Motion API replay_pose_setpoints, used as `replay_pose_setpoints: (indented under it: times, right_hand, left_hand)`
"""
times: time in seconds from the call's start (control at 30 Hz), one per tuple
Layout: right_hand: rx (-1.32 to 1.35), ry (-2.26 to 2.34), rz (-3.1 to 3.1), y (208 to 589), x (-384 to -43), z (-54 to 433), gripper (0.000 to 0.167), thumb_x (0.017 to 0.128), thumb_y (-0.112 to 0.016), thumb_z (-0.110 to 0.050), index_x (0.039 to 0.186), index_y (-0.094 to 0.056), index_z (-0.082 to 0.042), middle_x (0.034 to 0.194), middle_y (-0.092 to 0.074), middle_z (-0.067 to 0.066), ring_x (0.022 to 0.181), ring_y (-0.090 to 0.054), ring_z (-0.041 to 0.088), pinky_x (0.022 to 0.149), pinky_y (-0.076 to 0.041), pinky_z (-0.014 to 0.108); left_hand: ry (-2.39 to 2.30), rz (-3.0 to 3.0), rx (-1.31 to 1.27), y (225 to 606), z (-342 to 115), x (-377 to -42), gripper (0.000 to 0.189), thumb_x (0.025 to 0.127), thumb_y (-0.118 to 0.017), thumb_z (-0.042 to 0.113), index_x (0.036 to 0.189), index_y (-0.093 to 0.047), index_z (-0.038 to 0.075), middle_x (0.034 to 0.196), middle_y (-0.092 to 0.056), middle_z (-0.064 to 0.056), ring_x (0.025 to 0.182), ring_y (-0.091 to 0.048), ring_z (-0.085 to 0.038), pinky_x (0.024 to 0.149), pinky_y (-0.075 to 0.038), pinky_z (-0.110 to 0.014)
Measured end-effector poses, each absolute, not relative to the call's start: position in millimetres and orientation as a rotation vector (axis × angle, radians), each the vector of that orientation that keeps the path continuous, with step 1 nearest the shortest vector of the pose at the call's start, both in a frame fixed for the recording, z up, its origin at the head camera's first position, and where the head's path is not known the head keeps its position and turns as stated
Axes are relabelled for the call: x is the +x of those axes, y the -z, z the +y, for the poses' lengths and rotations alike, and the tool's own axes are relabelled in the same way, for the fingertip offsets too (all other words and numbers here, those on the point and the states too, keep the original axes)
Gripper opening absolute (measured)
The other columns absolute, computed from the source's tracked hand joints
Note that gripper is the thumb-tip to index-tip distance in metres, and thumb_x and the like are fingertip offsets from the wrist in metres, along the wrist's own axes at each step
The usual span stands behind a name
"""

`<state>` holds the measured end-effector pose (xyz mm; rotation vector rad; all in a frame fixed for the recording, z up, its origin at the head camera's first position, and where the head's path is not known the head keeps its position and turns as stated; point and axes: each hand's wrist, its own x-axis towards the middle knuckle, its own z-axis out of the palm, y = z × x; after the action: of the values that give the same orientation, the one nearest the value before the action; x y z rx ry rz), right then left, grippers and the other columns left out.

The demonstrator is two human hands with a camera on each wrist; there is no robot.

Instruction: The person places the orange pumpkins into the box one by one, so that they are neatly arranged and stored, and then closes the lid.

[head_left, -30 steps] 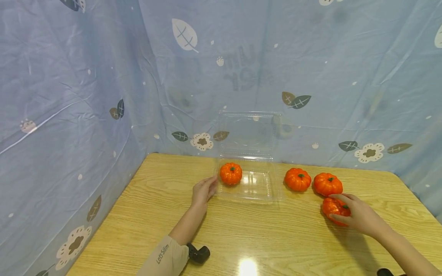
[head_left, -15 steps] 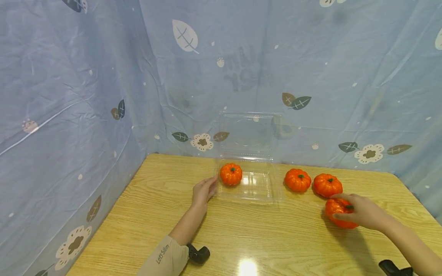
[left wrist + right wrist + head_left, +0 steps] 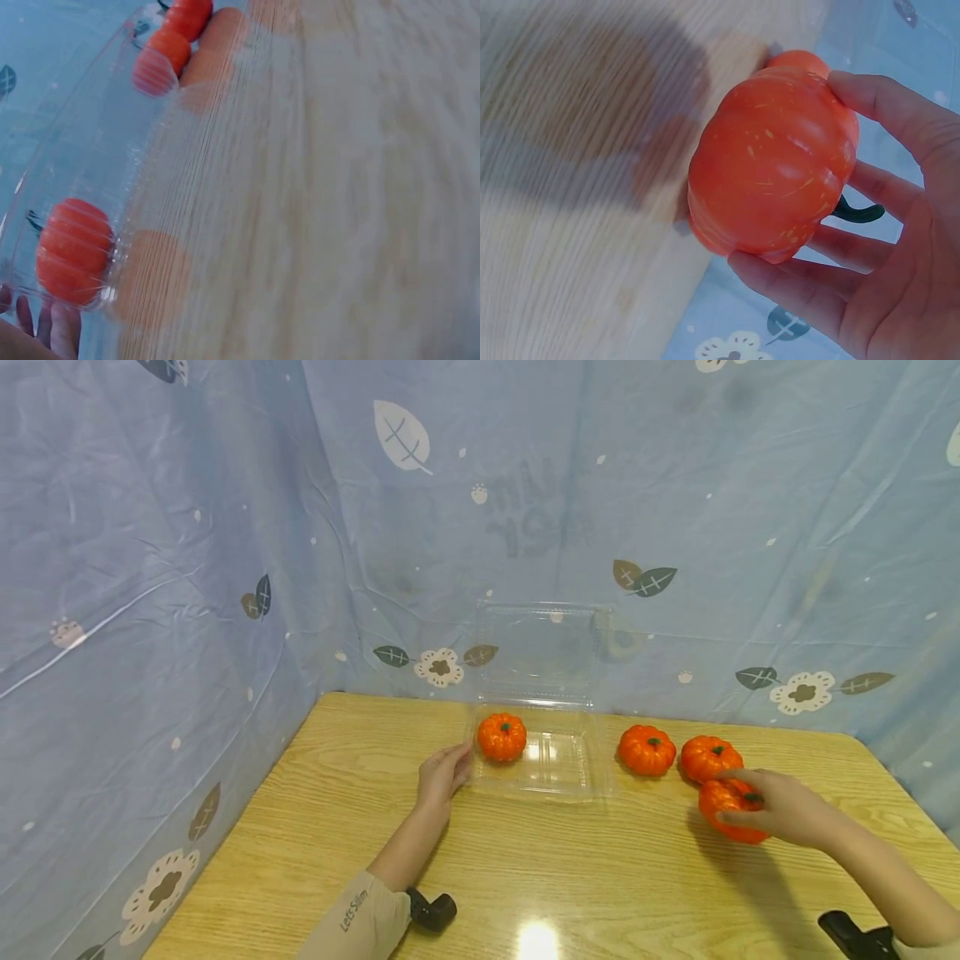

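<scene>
My right hand (image 3: 787, 810) grips a small orange toy pumpkin (image 3: 772, 165) with a dark green stem, thumb and fingers spread round its sides. It is raised off the table, its shadow falling below in the right wrist view. My left hand (image 3: 442, 775) rests against the left side of an open clear plastic clamshell container (image 3: 543, 789); its fingertips (image 3: 66, 322) show at the container's edge in the left wrist view. Inside the container, at its left, sits another pumpkin (image 3: 502, 737). Two more, a pumpkin (image 3: 647, 751) and a second pumpkin (image 3: 708, 757), stand right of the container.
The container's hinged lid (image 3: 536, 647) stands up against the patterned blue cloth (image 3: 450, 527) behind. Cloth also hangs along the left side. All this is on a wood-grain table (image 3: 562, 868). Black wrist devices (image 3: 432, 912) sit below both forearms.
My right hand has taken hold of the front pumpkin, drawn it slightly toward me, then raised it off the table. My left hand and the container have stayed put.
</scene>
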<state>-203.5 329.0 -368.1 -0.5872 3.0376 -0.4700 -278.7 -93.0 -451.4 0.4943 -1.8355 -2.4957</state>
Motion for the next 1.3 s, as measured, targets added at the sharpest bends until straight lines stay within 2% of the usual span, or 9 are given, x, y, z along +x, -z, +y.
replay_pose_setpoints:
  times: [0.2, 0.43, 0.77, 1.03, 1.3]
  right_hand:
    - [-0.620, 0.486, 3.047, 366, -208, 318, 0.056, 0.074, -0.076, -0.030, 0.116, -0.058, 0.003, 0.104, -0.061, 0.026, 0.091, -0.058, 0.042, 0.071, -0.049, 0.051]
    - [-0.708, 0.488, 3.063, 359, -217, 302, 0.056, 0.074, -0.076, -0.030, 0.116, -0.058, 0.001, 0.101, -0.063, 0.020, 0.087, -0.060, 0.036, 0.069, -0.050, 0.047]
    - [-0.783, 0.506, 3.041, 343, -227, 276, 0.055, 0.077, -0.074, -0.032, 0.119, -0.056, 0.000, 0.110, -0.059, 0.025, 0.095, -0.058, 0.040, 0.074, -0.049, 0.050]
    - [-0.808, 0.492, 3.055, 334, -235, 253, 0.057, 0.077, -0.073, -0.033, 0.122, -0.056, -0.002, 0.117, -0.055, 0.028, 0.101, -0.054, 0.044, 0.079, -0.047, 0.054]
    - [-0.802, 0.528, 3.045, 323, -240, 230, 0.058, 0.080, -0.071, -0.037, 0.125, -0.054, -0.007, 0.121, -0.055, 0.022, 0.095, -0.058, 0.033, 0.076, -0.049, 0.047]
  left_hand:
    - [2.483, -1.836, 0.486, 452, -93, -278, 0.034, 0.083, -0.069, 0.023, 0.102, -0.064, -0.005, 0.104, -0.066, -0.014, 0.093, -0.063, -0.019, 0.085, -0.052, -0.028]
    - [2.496, -1.826, 0.485, 451, -92, -279, 0.036, 0.084, -0.068, 0.021, 0.106, -0.062, -0.006, 0.104, -0.067, -0.012, 0.097, -0.062, -0.021, 0.090, -0.049, -0.032]
    - [2.506, -1.851, 0.480, 449, -93, -277, 0.037, 0.085, -0.066, 0.021, 0.112, -0.061, -0.005, 0.114, -0.063, -0.016, 0.107, -0.059, -0.026, 0.091, -0.049, -0.030]
    - [2.507, -1.865, 0.462, 450, -94, -277, 0.036, 0.086, -0.065, 0.023, 0.112, -0.062, -0.002, 0.117, -0.061, -0.016, 0.110, -0.058, -0.026, 0.094, -0.047, -0.032]
    - [2.536, -1.867, 0.464, 447, -95, -276, 0.039, 0.087, -0.064, 0.022, 0.116, -0.059, -0.004, 0.121, -0.059, -0.017, 0.114, -0.055, -0.028, 0.096, -0.045, -0.033]
